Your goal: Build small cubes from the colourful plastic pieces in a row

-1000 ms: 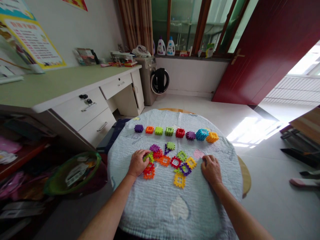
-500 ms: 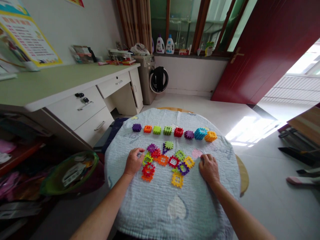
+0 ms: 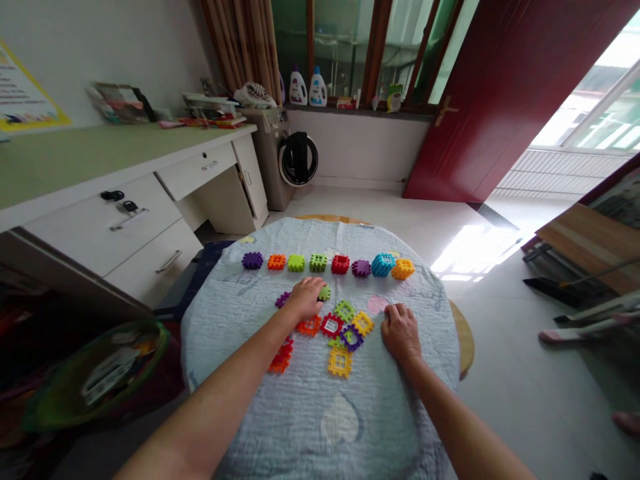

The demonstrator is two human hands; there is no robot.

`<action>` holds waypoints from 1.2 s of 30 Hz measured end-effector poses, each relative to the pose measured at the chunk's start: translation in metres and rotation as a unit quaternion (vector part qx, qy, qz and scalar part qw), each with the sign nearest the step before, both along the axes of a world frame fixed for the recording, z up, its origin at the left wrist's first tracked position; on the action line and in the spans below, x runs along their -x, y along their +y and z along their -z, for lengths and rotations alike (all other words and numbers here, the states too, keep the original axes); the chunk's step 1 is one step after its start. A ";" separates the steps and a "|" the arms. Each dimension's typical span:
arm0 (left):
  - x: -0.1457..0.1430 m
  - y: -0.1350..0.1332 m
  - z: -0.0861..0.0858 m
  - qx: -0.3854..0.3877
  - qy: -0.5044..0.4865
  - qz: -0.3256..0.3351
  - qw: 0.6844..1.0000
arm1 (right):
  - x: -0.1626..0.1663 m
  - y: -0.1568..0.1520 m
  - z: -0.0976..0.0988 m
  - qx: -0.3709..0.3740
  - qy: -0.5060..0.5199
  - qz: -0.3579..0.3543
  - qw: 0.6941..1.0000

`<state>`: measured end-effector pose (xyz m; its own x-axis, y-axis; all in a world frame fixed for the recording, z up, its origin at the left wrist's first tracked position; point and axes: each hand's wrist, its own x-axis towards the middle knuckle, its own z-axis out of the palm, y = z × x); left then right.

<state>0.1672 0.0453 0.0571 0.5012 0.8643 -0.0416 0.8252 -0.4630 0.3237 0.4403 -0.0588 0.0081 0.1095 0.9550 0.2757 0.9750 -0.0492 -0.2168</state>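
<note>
Light-green block (image 3: 325,293): located just off the table's (image 3: 280,427) centre at 12 o'clock, taking 12 as the far edge. The left hand (image 3: 306,298) has moved from the 9 o'clock pieces to this block; attention has thus shifted from the flat pieces to it. The fingers are partly bent at the block's near-left side; whether they grip it cannot be told. The right hand (image 3: 401,331) remains at 3 o'clock, palm down on the cloth, fingers loosely bent, nothing seen in it, near the yellow piece (image 3: 363,323). The left hand and forearm hide most of the 9 o'clock group: the purple piece (image 3: 283,299) and red piece (image 3: 283,357) show only in part; the orange piece (image 3: 309,325) is partly covered.
</note>
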 end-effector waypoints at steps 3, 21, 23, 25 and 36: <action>-0.003 0.017 0.005 0.030 0.019 -0.007 0.999 | 0.000 0.000 0.000 -0.004 0.001 0.003 1.000; -0.038 -0.007 0.000 0.081 -0.096 0.123 0.985 | 0.003 -0.001 -0.002 -0.001 0.007 0.012 1.000; -0.045 -0.007 -0.004 0.088 -0.050 0.140 0.985 | 0.003 -0.001 -0.002 -0.003 0.006 0.013 1.000; -0.051 -0.005 -0.011 0.092 0.009 0.164 0.982 | 0.003 0.000 -0.001 -0.005 0.006 0.012 1.000; -0.088 -0.004 -0.032 0.011 0.209 0.247 0.946 | 0.003 0.000 0.000 -0.009 0.004 0.012 1.000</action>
<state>0.2555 0.0409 0.0888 0.7799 0.5250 -0.3408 0.5675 -0.8228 0.0312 0.4376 -0.0592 0.0078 0.1353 0.9471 0.2910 0.9719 -0.0697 -0.2249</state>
